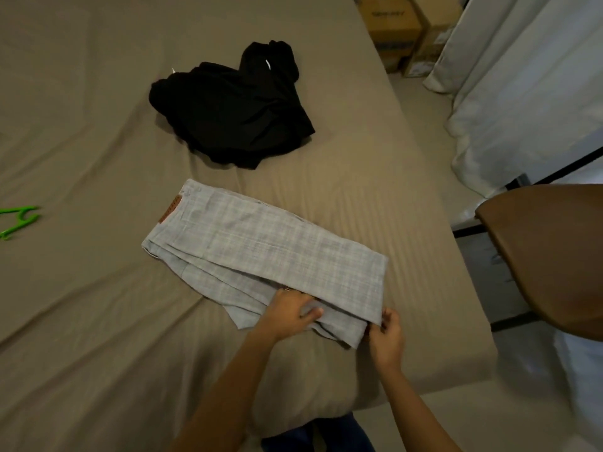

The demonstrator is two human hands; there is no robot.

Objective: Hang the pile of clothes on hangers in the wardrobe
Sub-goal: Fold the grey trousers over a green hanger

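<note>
At the front edge of the bed (98,132), my left hand (288,313) and right hand (386,334), slightly apart, both pinch the folded grey trousers (267,243), pick-up step, I reckon, and next I need the green hanger (19,220) at the bed's left side.

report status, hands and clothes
Hands: left hand and right hand grip near edge of folded grey trousers on bed. Beyond them, black garment. Far left, green hanger.

I get one wide-angle view, worn on the head: it faces forward and down across the bed (98,305) from its near edge, close above the left hand (287,313) and right hand (386,337).
</note>
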